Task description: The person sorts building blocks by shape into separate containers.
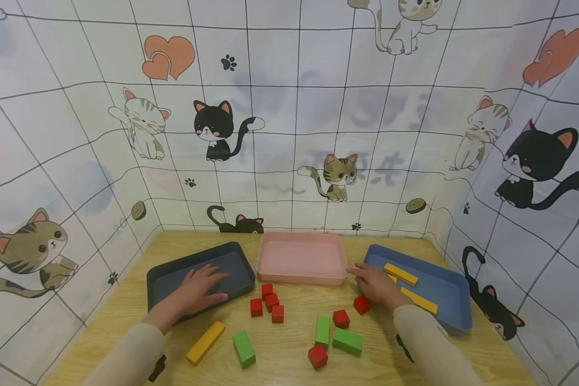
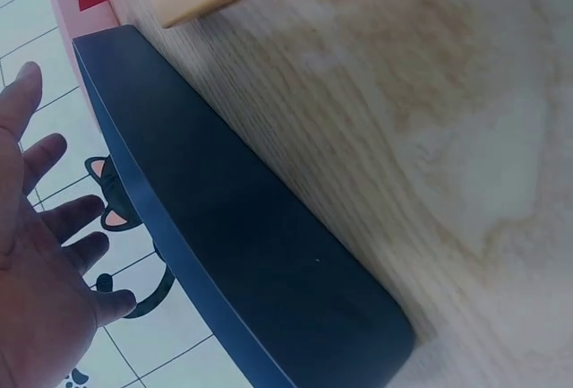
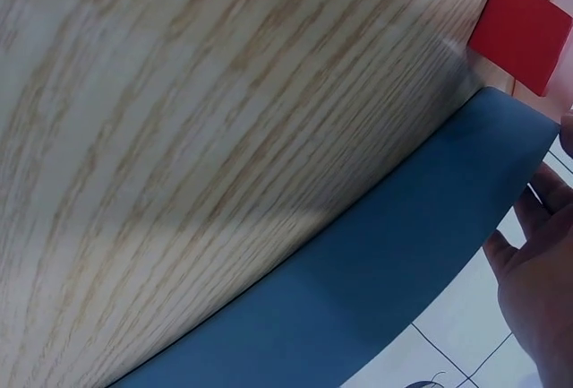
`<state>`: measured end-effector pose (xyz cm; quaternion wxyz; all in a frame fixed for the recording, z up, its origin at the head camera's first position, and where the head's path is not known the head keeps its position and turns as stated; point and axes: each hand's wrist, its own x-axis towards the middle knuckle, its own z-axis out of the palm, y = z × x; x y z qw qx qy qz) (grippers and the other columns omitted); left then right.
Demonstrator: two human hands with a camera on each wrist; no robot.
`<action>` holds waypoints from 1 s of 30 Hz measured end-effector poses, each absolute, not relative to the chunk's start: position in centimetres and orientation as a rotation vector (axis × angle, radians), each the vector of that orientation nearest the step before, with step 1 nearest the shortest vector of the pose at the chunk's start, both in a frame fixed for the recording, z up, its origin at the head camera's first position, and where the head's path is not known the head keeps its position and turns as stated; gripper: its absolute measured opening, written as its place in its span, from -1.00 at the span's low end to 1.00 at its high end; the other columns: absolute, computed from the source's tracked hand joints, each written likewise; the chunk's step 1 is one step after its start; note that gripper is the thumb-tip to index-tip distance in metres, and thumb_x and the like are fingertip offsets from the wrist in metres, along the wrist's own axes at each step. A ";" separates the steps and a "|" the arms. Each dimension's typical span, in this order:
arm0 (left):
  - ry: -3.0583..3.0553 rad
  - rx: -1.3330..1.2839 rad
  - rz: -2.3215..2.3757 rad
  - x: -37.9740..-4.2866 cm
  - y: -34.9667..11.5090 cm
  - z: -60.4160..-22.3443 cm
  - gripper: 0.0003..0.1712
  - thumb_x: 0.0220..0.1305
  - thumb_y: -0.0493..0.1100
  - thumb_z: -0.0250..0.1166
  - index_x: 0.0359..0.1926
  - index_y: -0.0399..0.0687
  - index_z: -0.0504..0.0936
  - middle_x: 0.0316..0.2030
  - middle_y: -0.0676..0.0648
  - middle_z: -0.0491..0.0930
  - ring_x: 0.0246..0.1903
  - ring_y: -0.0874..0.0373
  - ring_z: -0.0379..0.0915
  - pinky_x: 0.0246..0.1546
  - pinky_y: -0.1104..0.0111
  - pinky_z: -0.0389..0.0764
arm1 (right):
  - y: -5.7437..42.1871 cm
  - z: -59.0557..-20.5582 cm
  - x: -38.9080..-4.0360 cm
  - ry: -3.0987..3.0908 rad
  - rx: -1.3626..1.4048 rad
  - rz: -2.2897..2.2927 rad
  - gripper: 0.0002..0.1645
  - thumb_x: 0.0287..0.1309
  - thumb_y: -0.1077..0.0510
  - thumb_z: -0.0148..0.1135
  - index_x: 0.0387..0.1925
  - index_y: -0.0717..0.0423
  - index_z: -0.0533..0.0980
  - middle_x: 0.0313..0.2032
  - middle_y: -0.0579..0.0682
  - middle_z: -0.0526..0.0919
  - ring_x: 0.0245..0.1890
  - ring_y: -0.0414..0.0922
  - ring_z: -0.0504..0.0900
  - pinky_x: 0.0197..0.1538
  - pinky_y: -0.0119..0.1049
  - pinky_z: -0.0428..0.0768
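Note:
My left hand [image 1: 200, 289] hovers over the dark navy tray [image 1: 236, 252], fingers spread and nothing in them. In the left wrist view the fingers [image 2: 67, 218] lie beyond the tray's near wall. My right hand [image 1: 373, 281] is at the left end of the blue tray [image 1: 455, 311], its index finger pointing toward the pink tray [image 1: 303, 276]. No block shows in its grasp, and part of its palm is hidden. Yellow blocks [image 1: 418, 301] lie inside the blue tray. Just below the right hand sits a red cube [image 1: 362, 305].
Several red cubes [image 1: 272, 302] cluster in front of the pink tray. Nearer me are a yellow block [image 1: 205, 343], a green block [image 1: 244, 349], two more green blocks [image 1: 347, 341] and further red cubes [image 1: 318, 356]. A cat-printed cloth [image 1: 280, 118] hangs around the wooden table [image 1: 280, 370].

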<state>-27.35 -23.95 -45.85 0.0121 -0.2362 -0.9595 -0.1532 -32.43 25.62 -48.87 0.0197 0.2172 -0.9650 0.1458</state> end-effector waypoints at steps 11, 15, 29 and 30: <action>-2.911 -0.721 -0.521 -25.6 -24.6 -45.9 -0.32 0.31 0.19 0.29 0.32 -0.09 0.49 0.36 -0.35 0.29 0.39 -0.39 0.05 0.25 -0.40 0.00 | 25.8 -49.1 -32.4 -3.021 0.615 0.510 -0.55 0.43 0.24 0.05 0.29 0.08 0.51 0.32 0.31 0.38 0.29 0.31 0.37 0.28 0.24 0.33; -2.885 -0.719 -0.517 -24.8 -24.5 -45.9 -0.29 0.28 0.18 0.32 0.32 -0.09 0.49 0.35 -0.34 0.31 0.38 -0.39 0.08 0.24 -0.40 0.05 | 25.7 -49.1 -32.4 -3.023 0.604 0.501 -0.55 0.43 0.24 0.04 0.29 0.08 0.50 0.33 0.31 0.38 0.29 0.31 0.37 0.29 0.24 0.31; -2.807 -0.701 -0.564 -22.5 -24.5 -46.7 -0.28 0.19 0.07 0.44 0.30 -0.13 0.50 0.27 -0.41 0.38 0.26 -0.44 0.25 0.13 -0.33 0.31 | 25.7 -49.3 -32.4 -3.025 0.597 0.516 -0.55 0.45 0.23 0.03 0.30 0.05 0.50 0.33 0.30 0.38 0.29 0.30 0.38 0.29 0.22 0.33; -2.803 -0.690 -0.565 -22.2 -24.6 -46.8 -0.28 0.18 0.08 0.44 0.29 -0.13 0.51 0.27 -0.41 0.38 0.24 -0.44 0.28 0.12 -0.31 0.33 | 25.8 -49.3 -32.4 -3.027 0.594 0.517 -0.55 0.44 0.23 0.03 0.30 0.05 0.50 0.33 0.30 0.38 0.29 0.30 0.38 0.29 0.22 0.33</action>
